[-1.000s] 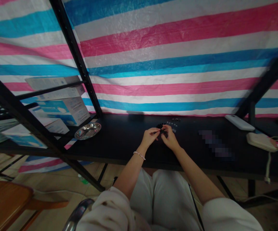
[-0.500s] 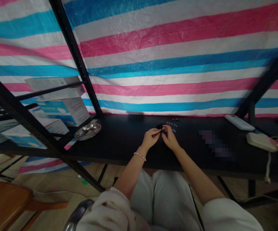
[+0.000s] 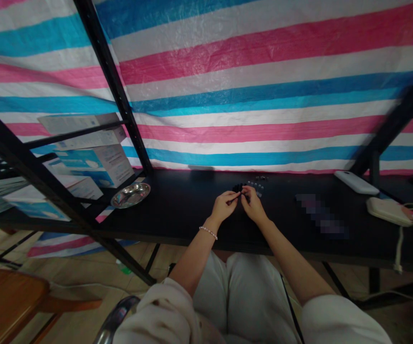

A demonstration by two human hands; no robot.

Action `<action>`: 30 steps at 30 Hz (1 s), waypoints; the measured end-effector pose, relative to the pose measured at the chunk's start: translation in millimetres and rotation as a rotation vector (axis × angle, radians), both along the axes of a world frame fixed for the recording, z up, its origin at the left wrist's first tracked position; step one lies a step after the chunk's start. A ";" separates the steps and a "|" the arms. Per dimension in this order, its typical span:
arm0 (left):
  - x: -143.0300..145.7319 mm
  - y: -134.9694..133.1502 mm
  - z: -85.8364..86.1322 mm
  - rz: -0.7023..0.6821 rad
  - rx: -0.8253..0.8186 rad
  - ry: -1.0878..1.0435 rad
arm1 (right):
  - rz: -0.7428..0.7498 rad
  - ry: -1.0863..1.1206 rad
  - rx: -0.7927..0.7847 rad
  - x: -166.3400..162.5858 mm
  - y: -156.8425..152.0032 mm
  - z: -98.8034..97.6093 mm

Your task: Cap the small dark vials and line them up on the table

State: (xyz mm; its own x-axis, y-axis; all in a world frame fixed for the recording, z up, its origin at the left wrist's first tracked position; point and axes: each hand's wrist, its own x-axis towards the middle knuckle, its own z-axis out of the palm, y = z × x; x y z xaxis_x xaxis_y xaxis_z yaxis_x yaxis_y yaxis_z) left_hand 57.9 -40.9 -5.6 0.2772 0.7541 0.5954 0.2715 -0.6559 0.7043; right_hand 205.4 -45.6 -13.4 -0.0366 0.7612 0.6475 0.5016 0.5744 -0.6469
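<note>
My left hand (image 3: 225, 205) and my right hand (image 3: 252, 204) meet fingertip to fingertip over the black table (image 3: 177, 210). Both are closed in a pinch. What sits between the fingers is too small and dark to make out. Just beyond the fingertips lies a group of small black pieces (image 3: 239, 187), partly covered by the hands. To the right of them, several small clear pieces (image 3: 256, 185) are laid out in short rows. A few tiny pieces (image 3: 262, 178) lie farther back.
A shiny metal dish (image 3: 131, 196) stands at the left, near stacked boxes (image 3: 99, 162) behind a black rack post (image 3: 113, 86). At the right are a white case-like object (image 3: 355, 182), a pale power strip (image 3: 388, 211) with a cable, and a blurred-out patch (image 3: 321, 215).
My fingertips have drawn slightly closer together, with the right hand shifting a little. Everything else stays in place.
</note>
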 end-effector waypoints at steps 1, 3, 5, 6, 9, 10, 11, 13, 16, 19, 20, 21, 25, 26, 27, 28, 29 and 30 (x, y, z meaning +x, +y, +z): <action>0.0 -0.1 0.2 -0.001 0.000 -0.001 | 0.000 0.001 -0.001 0.1 0.1 -0.2; -0.1 -0.2 0.3 0.000 -0.002 -0.003 | 0.000 0.002 -0.002 0.2 0.4 -0.8; 0.0 0.0 -0.2 -0.003 -0.019 -0.008 | 0.001 -0.004 -0.003 0.4 0.9 -1.5; 0.1 0.3 -0.8 -0.007 -0.034 -0.011 | 0.000 -0.010 -0.003 0.4 1.2 -1.9; 1.2 1.4 -3.2 -0.001 -0.097 -0.023 | -0.006 -0.032 -0.019 0.1 1.5 -2.6; 1.6 1.7 -4.1 0.008 -0.114 -0.027 | -0.013 -0.038 -0.027 0.0 1.4 -2.8; 2.1 2.1 -4.8 0.016 -0.127 -0.030 | -0.020 -0.044 -0.035 0.0 1.2 -2.9; 2.9 2.6 -5.8 0.021 -0.136 -0.035 | -0.024 -0.056 -0.046 0.1 0.9 -3.2; 3.3 3.1 -5.4 0.006 -0.132 -0.048 | 0.004 -0.079 -0.055 0.7 1.4 -4.1; 2.6 3.4 -3.2 0.028 -0.153 -0.080 | 0.006 -0.076 -0.041 1.5 3.0 -4.7; 2.3 3.6 -2.4 0.043 -0.169 -0.092 | -0.001 -0.065 -0.030 1.7 3.6 -4.7; 2.0 3.7 -1.7 0.060 -0.186 -0.101 | -0.005 -0.050 -0.019 1.8 4.0 -4.5; 1.7 4.1 -1.5 0.091 -0.228 -0.074 | 0.023 0.014 -0.016 2.3 4.4 -3.7; 1.9 4.0 -2.0 0.084 -0.229 -0.052 | 0.035 0.028 -0.024 2.4 4.5 -3.7; 2.2 4.0 -2.6 0.077 -0.229 -0.031 | 0.045 0.041 -0.032 2.6 4.6 -3.8; 2.5 3.8 -3.3 0.071 -0.229 -0.012 | 0.054 0.055 -0.041 2.7 4.8 -4.1; 2.8 3.7 -3.8 0.073 -0.229 0.001 | 0.062 0.068 -0.050 2.7 5.0 -4.3; 3.0 3.6 -4.2 0.081 -0.230 0.009 | 0.071 0.079 -0.059 2.7 5.2 -4.5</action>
